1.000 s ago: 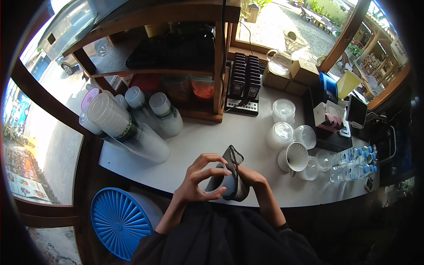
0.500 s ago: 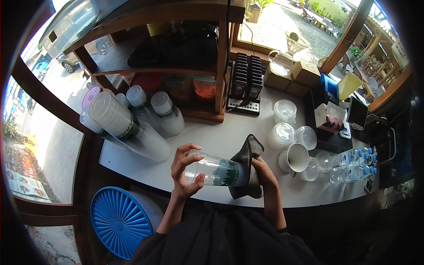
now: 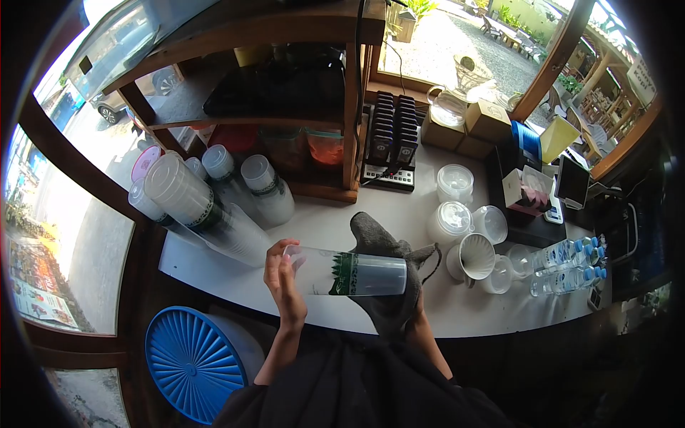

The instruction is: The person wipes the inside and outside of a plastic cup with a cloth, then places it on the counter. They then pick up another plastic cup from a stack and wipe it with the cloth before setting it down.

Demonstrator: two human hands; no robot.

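A clear plastic cup [image 3: 346, 274] with a green printed band is held on its side above the counter. My left hand [image 3: 287, 285] grips its left end, thumb and fingers around the wall. Against the cup's right end lies a dark grey cloth [image 3: 385, 314], spread and draped with one corner sticking up. My right hand [image 3: 419, 321] is behind the cloth and mostly hidden by it, holding it to the cup. Tall stacks of clear cups [image 3: 267, 189] with similar green bands stand to the left of my left hand.
A white ribbed dripper [image 3: 476, 257] and round clear tubs [image 3: 451, 222] stand right of the cloth, with water bottles [image 3: 567, 267] farther right. A wooden shelf [image 3: 285, 125] rises at the back. Below the counter's left edge is a blue lid [image 3: 193, 364].
The cloth has shifted and opened out, and my right hand has moved lower behind it. The cup is turned more level, with more of its right end showing. My left hand moved slightly left.
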